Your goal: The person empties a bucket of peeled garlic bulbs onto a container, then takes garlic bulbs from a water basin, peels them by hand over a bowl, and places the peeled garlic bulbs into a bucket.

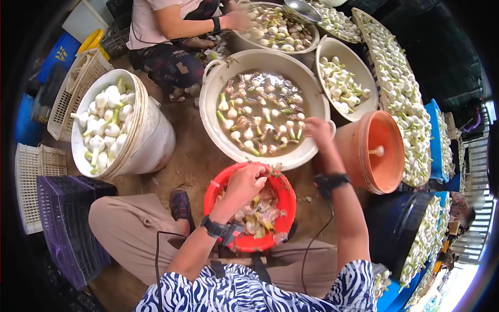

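My left hand [243, 188] is over the red basin [210, 196], its fingers curled together; I cannot make out what, if anything, they hold. Garlic skins and trimmings [255, 221] fill that basin. Blurred by motion, my right hand [319, 136] is at the right edge of the large white tub [212, 106], and its fingers do not show clearly. Garlic bulbs with green stems [265, 113] float in brown water inside the tub. To the right, a single garlic bulb [378, 151] shows within the tilted orange bucket [358, 151].
A white bucket [153, 135] heaped with garlic stands at the left. Across from me, a person [179, 23] works over another tub [316, 39] of garlic. A smaller white basin [369, 78] and a long garlic-filled tray [397, 93] lie on the right.
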`<state>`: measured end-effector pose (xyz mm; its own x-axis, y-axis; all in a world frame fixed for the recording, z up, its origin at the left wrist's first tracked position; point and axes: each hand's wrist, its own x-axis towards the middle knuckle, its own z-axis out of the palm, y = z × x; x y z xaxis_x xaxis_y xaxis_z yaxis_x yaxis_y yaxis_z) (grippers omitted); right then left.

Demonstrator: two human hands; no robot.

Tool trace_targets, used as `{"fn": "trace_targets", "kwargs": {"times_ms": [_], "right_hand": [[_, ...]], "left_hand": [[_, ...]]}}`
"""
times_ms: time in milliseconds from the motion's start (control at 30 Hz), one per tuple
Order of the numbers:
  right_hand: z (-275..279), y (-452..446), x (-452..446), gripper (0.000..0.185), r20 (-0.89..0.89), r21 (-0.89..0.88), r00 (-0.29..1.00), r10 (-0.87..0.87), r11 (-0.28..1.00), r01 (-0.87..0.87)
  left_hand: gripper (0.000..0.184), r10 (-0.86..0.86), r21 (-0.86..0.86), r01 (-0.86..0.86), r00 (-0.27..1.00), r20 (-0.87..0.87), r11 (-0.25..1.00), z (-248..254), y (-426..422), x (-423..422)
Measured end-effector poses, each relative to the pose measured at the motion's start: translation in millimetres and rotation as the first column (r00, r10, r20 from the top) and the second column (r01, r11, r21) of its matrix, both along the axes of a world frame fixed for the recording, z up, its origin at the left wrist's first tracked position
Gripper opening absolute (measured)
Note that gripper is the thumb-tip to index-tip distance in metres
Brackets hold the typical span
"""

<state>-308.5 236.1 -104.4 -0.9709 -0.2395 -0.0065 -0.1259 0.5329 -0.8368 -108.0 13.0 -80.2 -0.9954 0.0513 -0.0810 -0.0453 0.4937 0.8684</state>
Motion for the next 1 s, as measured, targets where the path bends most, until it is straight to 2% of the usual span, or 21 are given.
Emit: {"fn": "trace_targets", "kwargs": {"times_ms": [33,67,100,167,200,233,300,333,400,433,467,500,533,567,633,700,767,800,867,933,1000], "right_hand": [[-42,-29,-19,0.028,0.105,0.025,0.987,0.118,0.992,-0.121],[-77,-52,-37,0.029,0.224,0.316,0.948,0.224,0.904,-0.288],[-101,-76,-50,0.030,0.362,0.550,0.887,0.287,0.703,-0.452],[-118,-114,-39,0.036,0.477,0.464,0.877,-0.060,0.864,-0.193],[-122,-117,-38,0.034,0.520,0.370,0.848,0.099,0.869,-0.328],[-151,-119,-42,0.034,0.529,0.360,0.841,0.110,0.869,-0.340],[-237,-118,-51,0.033,0.247,0.503,0.930,0.274,0.784,-0.364],[-225,-116,-47,0.033,0.257,0.506,0.925,0.279,0.777,-0.375],[-151,-112,-40,0.024,0.420,0.364,0.863,0.280,0.820,-0.443],[-125,-110,-37,0.020,0.491,0.291,0.823,0.286,0.836,-0.465],[-116,-100,-34,0.016,0.571,0.141,0.755,0.322,0.868,-0.477],[-89,-96,-20,0.016,0.567,0.154,0.759,0.320,0.864,-0.479],[-46,-94,3,0.016,0.548,-0.111,0.725,0.417,0.896,-0.431],[-13,-92,27,0.016,0.503,-0.371,0.700,0.507,0.858,-0.355],[12,-89,66,0.012,0.325,-0.269,0.819,0.472,0.877,-0.399],[61,-90,105,0.013,0.022,0.280,0.892,0.452,0.854,-0.439],[63,-83,133,0.015,-0.251,0.465,0.801,0.544,0.793,-0.393],[65,-80,145,0.015,-0.259,0.462,0.803,0.536,0.799,-0.384],[70,-77,168,0.016,-0.289,0.601,0.735,0.613,0.714,-0.359],[74,-74,184,0.017,-0.342,0.581,0.735,0.585,0.747,-0.324],[78,-70,196,0.019,-0.390,0.564,0.730,0.561,0.772,-0.292]], "left_hand": [[0.026,0.018,0.006,-0.018,1.000,0.001,1.000,-4,-6,-10],[0.024,0.074,0.131,-0.088,0.991,0.110,0.987,-6,-11,-17],[0.024,0.089,0.115,-0.102,0.989,0.115,0.988,-7,-17,-25],[0.023,0.153,0.102,-0.160,0.986,0.073,0.982,-7,-28,-35],[0.022,0.174,0.165,-0.191,0.978,0.112,0.968,-6,-33,-40],[0.022,0.183,0.157,-0.201,0.975,0.123,0.967,-7,-38,-44],[0.021,0.217,0.282,-0.253,0.964,0.155,0.925,-10,-46,-52],[0.021,0.223,0.286,-0.263,0.961,0.165,0.921,-18,-49,-55],[0.030,0.217,0.487,-0.306,0.948,0.232,0.818,-34,-54,-65],[0.030,0.222,0.496,-0.309,0.948,0.228,0.811,-32,-55,-72],[0.035,0.284,0.488,-0.417,0.903,0.323,0.767,-29,-54,-78],[0.040,0.337,0.470,-0.515,0.846,0.414,0.716,-24,-48,-81],[0.041,0.331,0.552,-0.536,0.839,0.431,0.639,-20,-39,-80],[0.041,0.328,0.560,-0.530,0.844,0.425,0.637,-19,-37,-79],[0.033,-0.124,0.753,-0.424,0.827,0.549,0.504,-20,-33,-75],[0.027,-0.067,0.745,-0.433,0.842,0.535,0.507,-15,-23,-56],[0.026,-0.060,0.716,-0.380,0.860,0.506,0.586,-8,-19,-36],[0.021,0.064,0.697,-0.467,0.851,0.521,0.544,-7,-7,-22],[0.021,0.042,0.734,-0.422,0.879,0.476,0.532,-3,-1,0],[0.028,-0.039,0.801,-0.323,0.918,0.395,0.503,2,-2,16],[0.029,0.011,0.784,-0.309,0.933,0.360,0.538,16,0,32]]}}
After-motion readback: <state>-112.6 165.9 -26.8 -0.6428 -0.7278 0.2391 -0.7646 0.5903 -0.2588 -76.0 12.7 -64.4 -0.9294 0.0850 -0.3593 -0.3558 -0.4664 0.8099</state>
